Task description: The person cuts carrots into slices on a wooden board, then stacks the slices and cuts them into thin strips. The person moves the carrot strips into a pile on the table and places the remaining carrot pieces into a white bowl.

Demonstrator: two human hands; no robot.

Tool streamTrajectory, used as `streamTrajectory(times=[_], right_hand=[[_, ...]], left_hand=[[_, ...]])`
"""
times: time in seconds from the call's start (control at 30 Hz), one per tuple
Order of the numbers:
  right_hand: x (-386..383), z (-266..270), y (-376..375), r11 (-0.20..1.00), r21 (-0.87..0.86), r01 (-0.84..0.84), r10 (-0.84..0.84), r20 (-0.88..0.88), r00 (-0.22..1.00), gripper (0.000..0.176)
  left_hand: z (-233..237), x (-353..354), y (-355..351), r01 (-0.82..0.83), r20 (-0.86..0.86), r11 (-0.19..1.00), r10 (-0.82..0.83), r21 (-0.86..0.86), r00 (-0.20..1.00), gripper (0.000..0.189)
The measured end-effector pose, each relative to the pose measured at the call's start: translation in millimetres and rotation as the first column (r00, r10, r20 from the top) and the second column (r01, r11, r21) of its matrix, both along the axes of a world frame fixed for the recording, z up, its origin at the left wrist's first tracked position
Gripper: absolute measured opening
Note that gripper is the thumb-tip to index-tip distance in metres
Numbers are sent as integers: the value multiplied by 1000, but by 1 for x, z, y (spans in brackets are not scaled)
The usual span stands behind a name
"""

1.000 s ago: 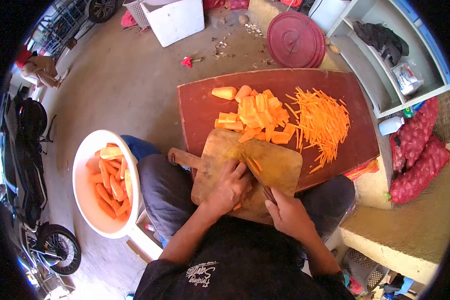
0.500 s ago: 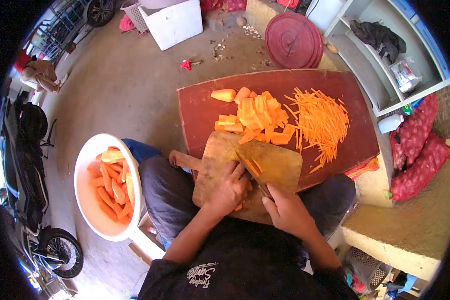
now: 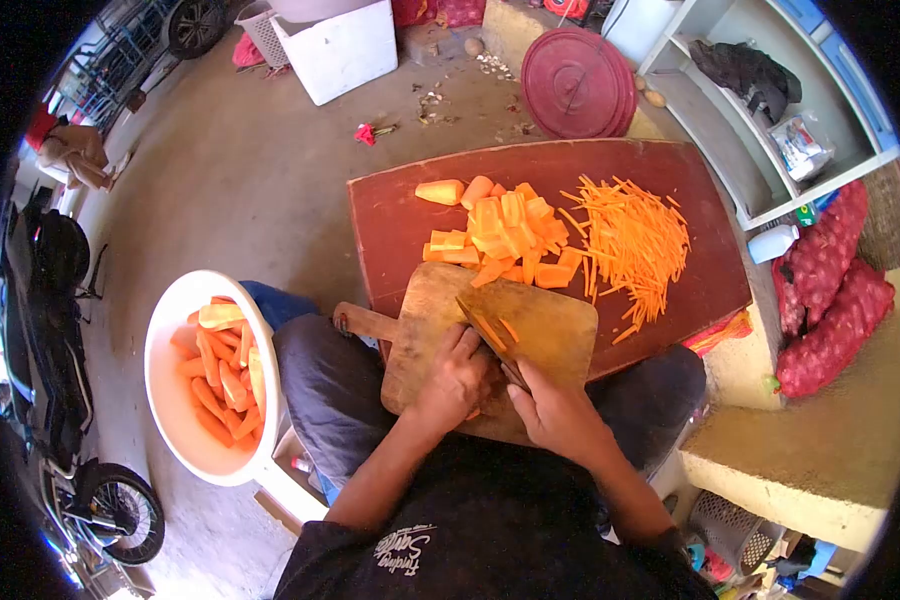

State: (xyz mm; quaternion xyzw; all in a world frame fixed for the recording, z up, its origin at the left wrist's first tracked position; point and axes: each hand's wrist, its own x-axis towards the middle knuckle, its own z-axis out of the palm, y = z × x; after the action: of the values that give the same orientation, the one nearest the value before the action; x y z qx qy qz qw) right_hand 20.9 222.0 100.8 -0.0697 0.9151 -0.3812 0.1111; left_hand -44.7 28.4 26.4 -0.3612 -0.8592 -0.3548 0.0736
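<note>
A wooden cutting board [image 3: 555, 325] with a handle rests over my lap and the edge of a red-brown board. My left hand [image 3: 458, 380] is closed with curled fingers, pressing a carrot piece that it mostly hides. My right hand [image 3: 560, 412] grips a knife [image 3: 487, 330], its blade slanting across the cutting board right beside my left fingertips. A few thin carrot sticks [image 3: 509, 329] lie by the blade. Beyond the cutting board sit a heap of carrot chunks and slices [image 3: 510, 228] and, to its right, a pile of carrot strips [image 3: 632, 240].
A white tub [image 3: 157, 400] of peeled carrots stands at my left. The red-brown board [image 3: 390, 215] spreads ahead. At right are red net sacks [image 3: 832, 330], a white bottle [image 3: 773, 243] and a shelf [image 3: 715, 130]. A motorcycle [image 3: 120, 510] and a seated person [image 3: 75, 150] are at left.
The knife's blade has swung slightly left and lies closer to my left fingers. Less of the carrot piece shows under my left hand. The whole view has shifted a little.
</note>
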Motion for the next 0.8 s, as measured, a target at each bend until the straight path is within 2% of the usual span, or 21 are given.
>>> streamTrajectory(times=[0.1, 0.2, 0.3, 0.43, 0.5, 0.57, 0.63, 0.7, 0.8], right_hand=[[3, 13, 2, 1000, -14, -16, 16, 11, 1000, 31], [15, 14, 3, 1000, 26, -17, 19, -57, 998, 29], [4, -4, -1, 1000, 9, 8, -8, -64, 998, 29], [2, 3, -1, 1000, -15, -2, 2, -24, 1000, 29], [17, 9, 3, 1000, -7, -8, 7, -56, 998, 31], [11, 5, -4, 1000, 7, -3, 4, -33, 999, 32], [5, 0, -2, 1000, 9, -7, 7, 2, 1000, 33], [-2, -4, -2, 999, -13, -32, 33, 48, 998, 35], [17, 17, 4, 998, -66, -17, 14, -54, 998, 35]], left_hand=[[2, -1, -1, 2, -37, 1000, -2, 5, 999, 27], [-2, 0, -2, -21, -64, 999, 23, 35, 998, 29], [-3, 2, 2, -32, -29, 996, 35, 89, 999, 31], [2, 3, -1, -32, 32, 992, 28, 119, 999, 35], [-6, 0, 3, -57, -10, 982, 60, 179, 998, 35], [-12, 4, 4, -52, -28, 976, 59, 210, 998, 33], [3, 0, 5, -26, -46, 976, 36, 216, 998, 30], [1, 2, 5, -50, -11, 980, 53, 190, 999, 29], [-8, 2, 2, -55, -2, 982, 57, 179, 998, 28]])
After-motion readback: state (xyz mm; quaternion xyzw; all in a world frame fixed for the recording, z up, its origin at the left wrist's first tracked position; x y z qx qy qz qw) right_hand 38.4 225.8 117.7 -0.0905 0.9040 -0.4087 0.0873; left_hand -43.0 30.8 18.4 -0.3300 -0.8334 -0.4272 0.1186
